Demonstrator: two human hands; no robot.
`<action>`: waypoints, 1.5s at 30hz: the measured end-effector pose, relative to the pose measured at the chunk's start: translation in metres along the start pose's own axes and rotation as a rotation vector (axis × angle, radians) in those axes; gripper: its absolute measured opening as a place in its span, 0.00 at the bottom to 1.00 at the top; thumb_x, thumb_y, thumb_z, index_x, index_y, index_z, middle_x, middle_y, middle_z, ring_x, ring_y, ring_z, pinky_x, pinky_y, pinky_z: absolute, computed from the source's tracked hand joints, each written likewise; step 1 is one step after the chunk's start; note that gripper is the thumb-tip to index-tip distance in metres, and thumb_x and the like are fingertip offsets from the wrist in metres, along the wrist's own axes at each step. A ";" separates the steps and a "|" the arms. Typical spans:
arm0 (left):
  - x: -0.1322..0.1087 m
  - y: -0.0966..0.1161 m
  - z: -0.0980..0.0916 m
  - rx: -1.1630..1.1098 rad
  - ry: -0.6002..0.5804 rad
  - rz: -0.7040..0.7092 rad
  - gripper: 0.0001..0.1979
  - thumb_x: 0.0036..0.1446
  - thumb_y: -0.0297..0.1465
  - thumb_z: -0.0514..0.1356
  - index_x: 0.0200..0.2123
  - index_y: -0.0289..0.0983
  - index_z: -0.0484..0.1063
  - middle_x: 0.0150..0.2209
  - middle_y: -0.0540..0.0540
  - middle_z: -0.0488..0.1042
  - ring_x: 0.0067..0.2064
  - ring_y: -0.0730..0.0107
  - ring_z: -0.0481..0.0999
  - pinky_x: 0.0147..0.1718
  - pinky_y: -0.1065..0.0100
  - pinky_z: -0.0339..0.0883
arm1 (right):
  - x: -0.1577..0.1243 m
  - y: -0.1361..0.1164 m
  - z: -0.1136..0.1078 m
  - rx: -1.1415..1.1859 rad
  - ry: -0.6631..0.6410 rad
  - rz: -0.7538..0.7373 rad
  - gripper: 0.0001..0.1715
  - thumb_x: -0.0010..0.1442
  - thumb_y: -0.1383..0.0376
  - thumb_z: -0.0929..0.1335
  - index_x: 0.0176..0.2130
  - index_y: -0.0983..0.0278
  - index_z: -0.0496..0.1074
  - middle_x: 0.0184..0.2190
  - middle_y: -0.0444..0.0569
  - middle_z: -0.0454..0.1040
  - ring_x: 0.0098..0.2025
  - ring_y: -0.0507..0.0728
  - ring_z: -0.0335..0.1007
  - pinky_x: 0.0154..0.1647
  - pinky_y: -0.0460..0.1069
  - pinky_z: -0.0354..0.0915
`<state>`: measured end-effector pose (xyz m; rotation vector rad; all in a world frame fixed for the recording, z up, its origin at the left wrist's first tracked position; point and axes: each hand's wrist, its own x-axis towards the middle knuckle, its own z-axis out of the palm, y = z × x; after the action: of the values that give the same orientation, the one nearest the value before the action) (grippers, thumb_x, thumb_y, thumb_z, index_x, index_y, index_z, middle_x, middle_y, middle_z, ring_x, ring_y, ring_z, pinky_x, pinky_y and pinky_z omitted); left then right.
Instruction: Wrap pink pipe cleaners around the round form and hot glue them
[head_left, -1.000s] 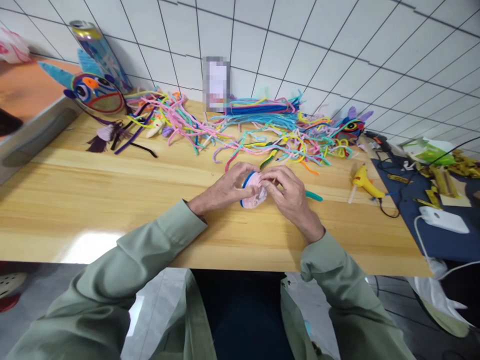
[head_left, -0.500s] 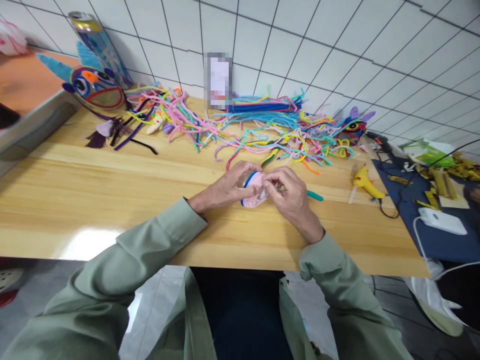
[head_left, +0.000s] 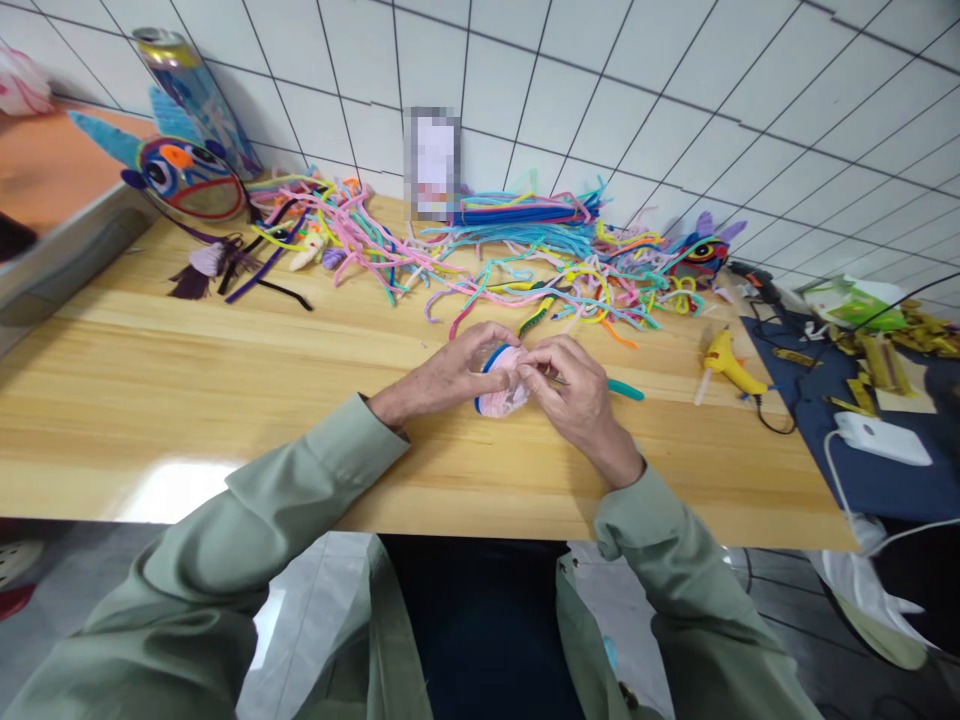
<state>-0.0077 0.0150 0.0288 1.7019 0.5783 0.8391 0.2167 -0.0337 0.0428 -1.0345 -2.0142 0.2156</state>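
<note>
A small rounded pink piece with a blue rim (head_left: 501,402) is held just above the wooden table (head_left: 300,450). My left hand (head_left: 450,380) grips it from the left, thumb in front and fingers behind. On its right side, my right hand (head_left: 574,395) is closed in a pinch at the pink edge. Whatever lies between those right fingertips is too small to make out. A teal handle-like piece (head_left: 626,390) sticks out from behind my right hand; its other end is hidden.
Loose pipe cleaners (head_left: 360,225) and a bundle of blue ones (head_left: 525,212) lie along the tiled wall. A yellow glue gun (head_left: 729,365) rests at right. A colourful mask-like craft (head_left: 191,180) leans against a tall can (head_left: 199,95) at left. A white adapter (head_left: 885,438) has cables.
Both hands and the pink piece appear slightly further left, along with the whole scene, as the view shifts a little. The grips look the same.
</note>
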 end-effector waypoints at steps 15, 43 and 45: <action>-0.011 0.000 -0.003 0.103 -0.021 -0.019 0.27 0.68 0.45 0.69 0.64 0.42 0.70 0.62 0.39 0.74 0.63 0.52 0.75 0.65 0.52 0.70 | -0.012 0.006 -0.006 -0.036 -0.007 -0.037 0.14 0.75 0.68 0.68 0.54 0.55 0.78 0.54 0.53 0.85 0.59 0.62 0.82 0.58 0.61 0.80; -0.031 -0.004 0.008 0.402 0.075 0.118 0.25 0.71 0.44 0.63 0.65 0.41 0.68 0.65 0.36 0.74 0.68 0.48 0.73 0.72 0.47 0.67 | -0.064 0.012 -0.068 0.097 -0.048 0.567 0.19 0.70 0.48 0.73 0.49 0.59 0.83 0.41 0.50 0.85 0.41 0.60 0.82 0.44 0.57 0.78; -0.030 -0.003 0.008 0.402 0.071 0.125 0.25 0.71 0.43 0.63 0.65 0.40 0.68 0.65 0.36 0.74 0.68 0.48 0.73 0.72 0.46 0.67 | -0.051 -0.002 -0.038 0.302 -0.125 0.598 0.20 0.67 0.48 0.75 0.49 0.59 0.82 0.41 0.49 0.84 0.40 0.59 0.81 0.43 0.55 0.77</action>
<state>-0.0208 -0.0111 0.0171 2.0963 0.7317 0.9187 0.2598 -0.0802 0.0367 -1.4214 -1.6560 0.8891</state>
